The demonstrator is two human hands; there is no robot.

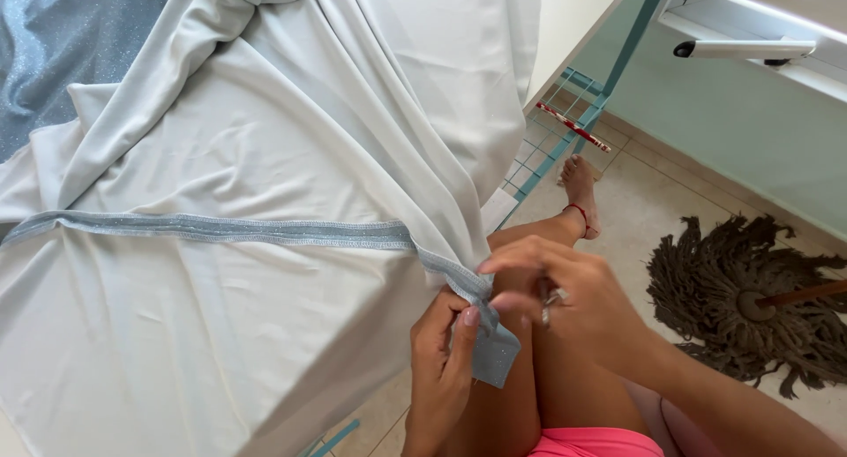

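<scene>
Your left hand (441, 355) is curled nearly closed, thumb and fingers pinching the loose end of the trim (265, 231) at the cloth's (247, 122) lower right edge, just over your knee. Right hand (565, 294) is half closed: fingertips pressed on the same trim just above the left's grip, with a small metal tool (548, 309) tucked in the palm (too hidden to say what kind).

Trim is a narrow glittery blue-grey band with stitched edges, running from the left edge across the cloth to your hands. I'd judge it light, limp and a bit rough from the sparkle, so it grips fine. Its free end hangs as a small flap below your left fingers.

The cloth is pale grey, smooth, softly draped in long folds; it looks thin and slippery, likely to slide off its support if tugged. Best hold is the band close to the seam, not the sheet.

Blue sparkly fabric (53, 51) at top left. Teal wire rack (565, 131) beyond. Stringy mop (750, 298) on the tile floor.
</scene>
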